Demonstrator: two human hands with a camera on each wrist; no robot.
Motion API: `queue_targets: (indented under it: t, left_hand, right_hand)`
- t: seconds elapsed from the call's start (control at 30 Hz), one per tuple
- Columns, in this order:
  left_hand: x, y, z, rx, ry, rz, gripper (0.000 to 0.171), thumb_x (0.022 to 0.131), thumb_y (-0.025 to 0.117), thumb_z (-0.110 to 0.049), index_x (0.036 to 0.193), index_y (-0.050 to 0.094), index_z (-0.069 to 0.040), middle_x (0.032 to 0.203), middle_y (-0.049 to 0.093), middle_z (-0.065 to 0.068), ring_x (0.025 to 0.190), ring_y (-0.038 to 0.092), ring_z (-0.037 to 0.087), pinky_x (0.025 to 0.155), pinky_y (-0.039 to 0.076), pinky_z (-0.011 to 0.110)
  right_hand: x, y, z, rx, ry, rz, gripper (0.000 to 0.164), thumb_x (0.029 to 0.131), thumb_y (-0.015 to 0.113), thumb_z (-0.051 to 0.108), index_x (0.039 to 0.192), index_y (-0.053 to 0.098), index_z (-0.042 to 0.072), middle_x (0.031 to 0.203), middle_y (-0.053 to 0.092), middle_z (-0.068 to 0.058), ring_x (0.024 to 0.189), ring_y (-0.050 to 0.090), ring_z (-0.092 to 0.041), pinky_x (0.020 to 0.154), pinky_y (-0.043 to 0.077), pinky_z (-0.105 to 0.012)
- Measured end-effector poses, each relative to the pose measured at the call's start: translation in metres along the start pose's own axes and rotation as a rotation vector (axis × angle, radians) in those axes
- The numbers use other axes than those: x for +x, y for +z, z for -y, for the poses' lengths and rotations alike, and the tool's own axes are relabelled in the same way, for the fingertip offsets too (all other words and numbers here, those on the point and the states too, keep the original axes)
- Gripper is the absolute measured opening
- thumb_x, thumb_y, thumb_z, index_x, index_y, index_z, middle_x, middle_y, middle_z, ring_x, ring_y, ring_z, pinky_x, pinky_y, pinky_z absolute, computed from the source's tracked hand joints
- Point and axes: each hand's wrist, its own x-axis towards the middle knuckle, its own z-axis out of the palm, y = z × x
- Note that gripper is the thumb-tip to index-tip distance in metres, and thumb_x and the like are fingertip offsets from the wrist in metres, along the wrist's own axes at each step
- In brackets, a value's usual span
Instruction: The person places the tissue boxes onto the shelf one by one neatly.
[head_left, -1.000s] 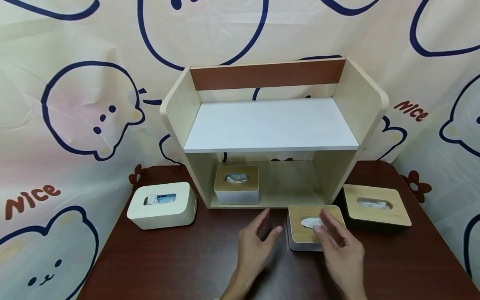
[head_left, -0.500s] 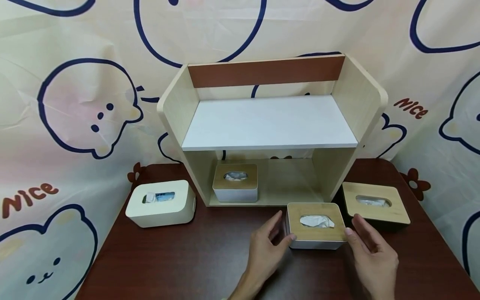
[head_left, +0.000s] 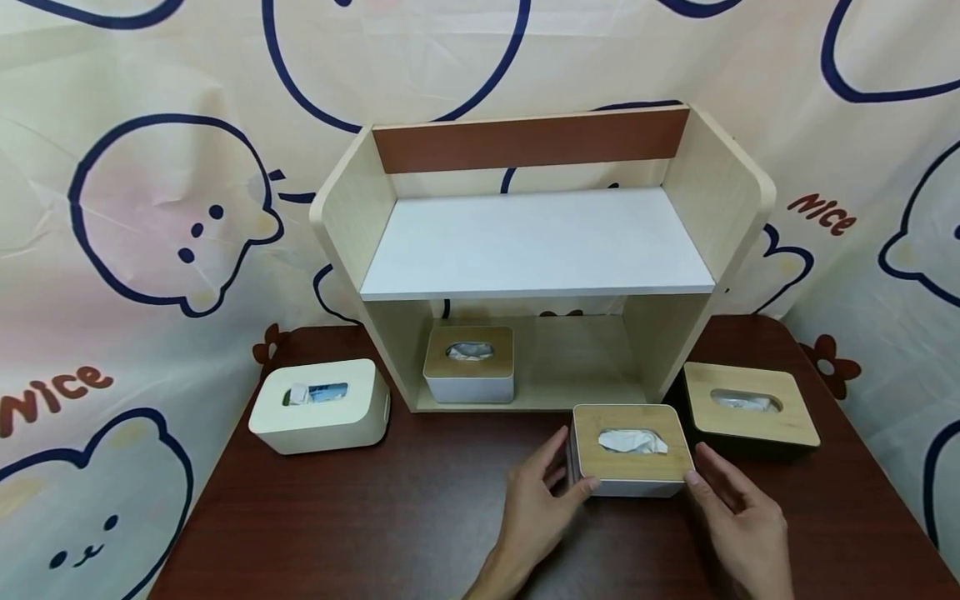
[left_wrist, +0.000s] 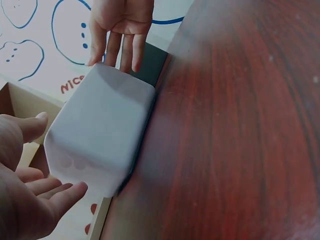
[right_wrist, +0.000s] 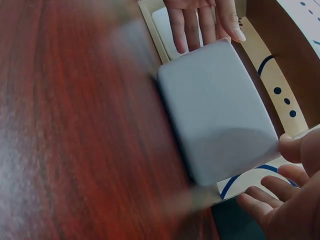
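I am framing the wood-lidded tissue box (head_left: 633,468) with both hands, one at each short end. The box is standing on the desk (head_left: 420,517), just in front of the right half of the two-tier shelf (head_left: 540,242). My left hand (head_left: 534,517) is lying unclenched along the left end, thumb at the near corner; my right hand (head_left: 750,527) is touching the right near corner with its thumb, fingers loose. I am rating the body as stiff, light and smooth (probably plastic, so likely slippery). I am designating the end walls as holding points, with level, opposed pressure. I am ruling out the lid (head_left: 633,415), possibly loose, and the tissue (head_left: 633,442), soft and easily torn.
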Motion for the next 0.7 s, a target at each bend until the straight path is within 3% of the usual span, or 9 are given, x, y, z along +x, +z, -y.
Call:
queue_targets:
  t: [0.1, 0.17, 0.3, 0.4, 0.7]
  left_hand:
    - [0.000, 0.001, 0.000, -0.002, -0.014, 0.014, 0.076, 0.087, 0.092, -0.016, 0.154, 0.057, -0.005, 0.155, 0.060, 0.020, 0.142, 0.060, 0.034, 0.103, 0.061, 0.031]
    - [0.001, 0.001, 0.001, -0.001, -0.023, 0.021, 0.077, 0.087, 0.092, -0.016, 0.154, 0.057, -0.005, 0.155, 0.060, 0.019, 0.142, 0.059, 0.033, 0.102, 0.061, 0.030]
    - [0.001, 0.002, 0.001, 0.011, -0.033, 0.030, 0.075, 0.086, 0.093, -0.017, 0.153, 0.060, -0.006, 0.154, 0.062, 0.016, 0.141, 0.060, 0.030, 0.101, 0.061, 0.028]
    - [0.000, 0.003, 0.004, 0.030, -0.026, 0.035, 0.072, 0.086, 0.093, -0.017, 0.150, 0.063, -0.008, 0.150, 0.065, 0.014, 0.139, 0.063, 0.029, 0.099, 0.062, 0.027]
    - [0.000, 0.005, 0.008, 0.050, -0.028, 0.047, 0.067, 0.089, 0.090, -0.013, 0.150, 0.063, -0.009, 0.150, 0.065, 0.014, 0.137, 0.064, 0.029, 0.094, 0.064, 0.027]
  right_hand:
    - [0.001, 0.000, -0.004, 0.019, -0.015, 0.039, 0.051, 0.101, 0.078, 0.032, 0.150, 0.066, 0.020, 0.151, 0.065, -0.009, 0.101, 0.052, 0.031, 0.077, 0.051, 0.001]
    - [0.003, -0.001, -0.007, 0.020, 0.002, 0.079, 0.053, 0.102, 0.077, 0.032, 0.152, 0.063, 0.021, 0.155, 0.062, -0.008, 0.109, 0.055, 0.026, 0.079, 0.051, 0.000]
    - [0.005, -0.002, -0.011, -0.005, 0.039, 0.180, 0.062, 0.102, 0.077, 0.028, 0.159, 0.054, 0.022, 0.162, 0.055, -0.008, 0.136, 0.061, -0.009, 0.081, 0.053, -0.002]
    - [0.005, -0.002, -0.014, -0.029, 0.025, 0.235, 0.068, 0.101, 0.078, 0.027, 0.163, 0.049, 0.020, 0.165, 0.050, -0.014, 0.143, 0.056, -0.034, 0.081, 0.056, -0.005]
    - [0.006, 0.001, -0.019, -0.072, -0.050, 0.227, 0.073, 0.098, 0.082, 0.031, 0.162, 0.050, 0.016, 0.161, 0.053, -0.021, 0.137, 0.059, -0.036, 0.078, 0.054, -0.004]
